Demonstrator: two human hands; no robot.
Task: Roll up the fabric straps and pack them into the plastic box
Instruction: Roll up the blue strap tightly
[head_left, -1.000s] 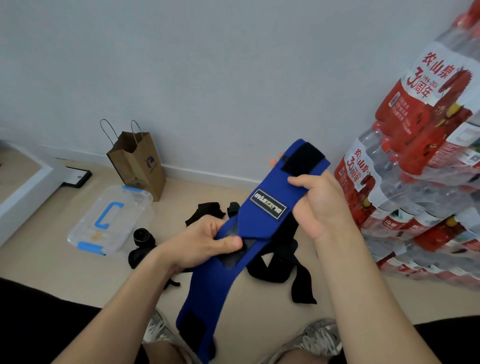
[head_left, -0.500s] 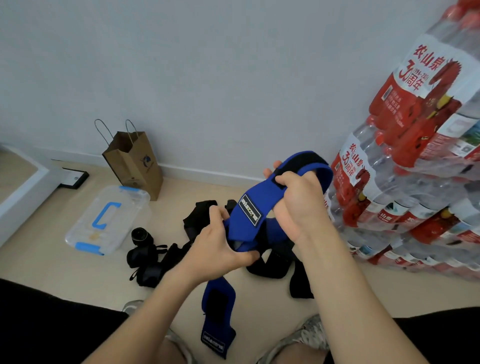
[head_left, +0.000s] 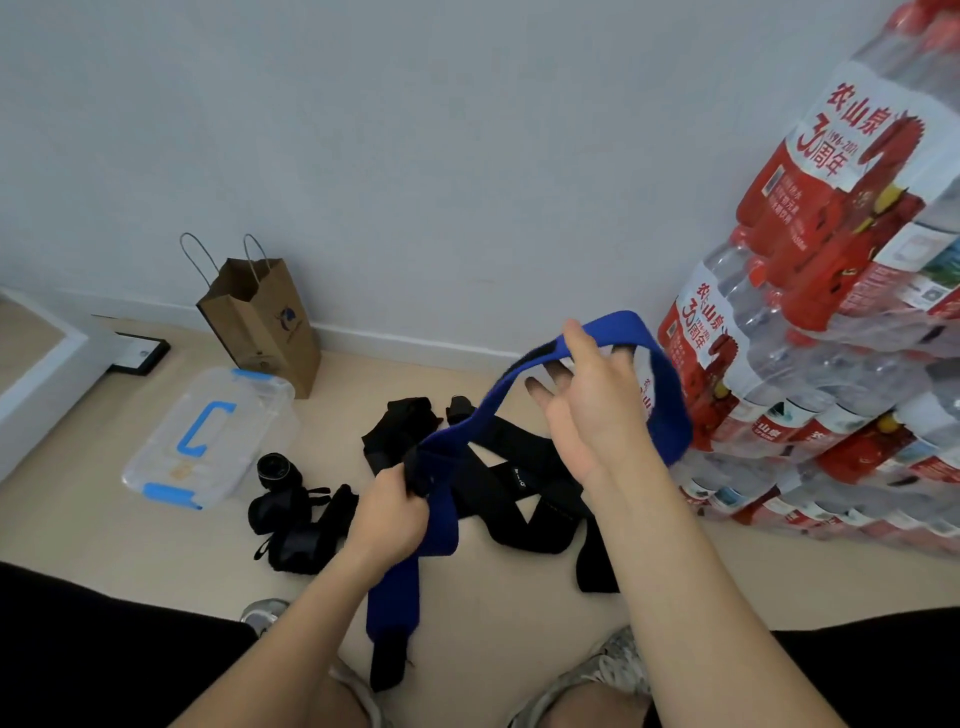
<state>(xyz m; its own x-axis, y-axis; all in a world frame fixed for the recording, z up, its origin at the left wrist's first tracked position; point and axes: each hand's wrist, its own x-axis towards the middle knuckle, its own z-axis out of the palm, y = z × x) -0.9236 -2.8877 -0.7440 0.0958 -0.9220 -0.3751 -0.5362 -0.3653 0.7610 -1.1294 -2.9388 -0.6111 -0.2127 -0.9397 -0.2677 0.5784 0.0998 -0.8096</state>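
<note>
A long blue fabric strap (head_left: 667, 410) with black hook-and-loop ends arches in the air between my hands. My left hand (head_left: 392, 512) grips the strap near its lower part, and the tail hangs down past my wrist to a black end. My right hand (head_left: 589, 400) is raised with fingers spread, and the strap loops over its thumb and fingers. Black straps (head_left: 524, 488) lie spread on the floor behind my hands. More black rolled straps (head_left: 293, 514) sit to the left. The clear plastic box (head_left: 161, 462) with blue handle and clips lies closed at the left.
A brown paper bag (head_left: 265, 322) stands against the wall behind the box. Stacked packs of bottled water (head_left: 831, 332) fill the right side. A white ledge (head_left: 31, 379) is at far left. My knees and shoes are at the bottom edge.
My right hand has let go of its grip and spread its fingers, with the strap now draped in a wider loop over it. My left hand moved down, still gripping the strap.
</note>
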